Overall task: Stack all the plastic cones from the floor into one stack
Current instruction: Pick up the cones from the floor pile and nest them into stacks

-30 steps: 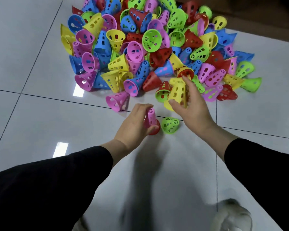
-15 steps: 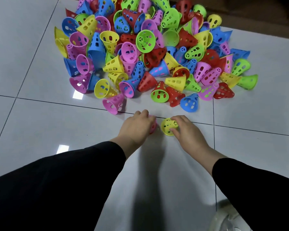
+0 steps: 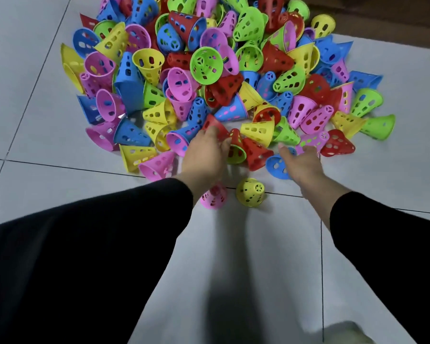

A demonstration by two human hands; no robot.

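Cones (image 3: pixel 206 65) in red, blue, green, yellow and pink lie in a loose heap on the grey tiled floor (image 3: pixel 35 189), filling the 12 o'clock half of the view. Most are tipped on their sides, some nested. Two cones stand apart from the heap near centre: a pink cone (image 3: pixel 215 197) upright, narrow end up, and just beside it at 3 o'clock a yellow cone (image 3: pixel 250 192), tilted, narrow end toward 2 o'clock. The two are close; touching or not, cannot tell.

Left hand (image 3: pixel 206 155) reaches to the heap's near edge, fingers on a red cone (image 3: pixel 215 126) at about 12 o'clock from the pink cone; grip or mere touch, cannot tell, fingertips are blurred. Right hand (image 3: pixel 299 161) reaches at 1 o'clock from the yellow cone, fingers spread and relaxed over a blue cone (image 3: pixel 277 166), holding nothing visible. Hands are well apart, with a green-rimmed cone (image 3: pixel 236 155) and another red cone (image 3: pixel 256 152) between them. Black sleeves (image 3: pixel 97 232) cover both arms.
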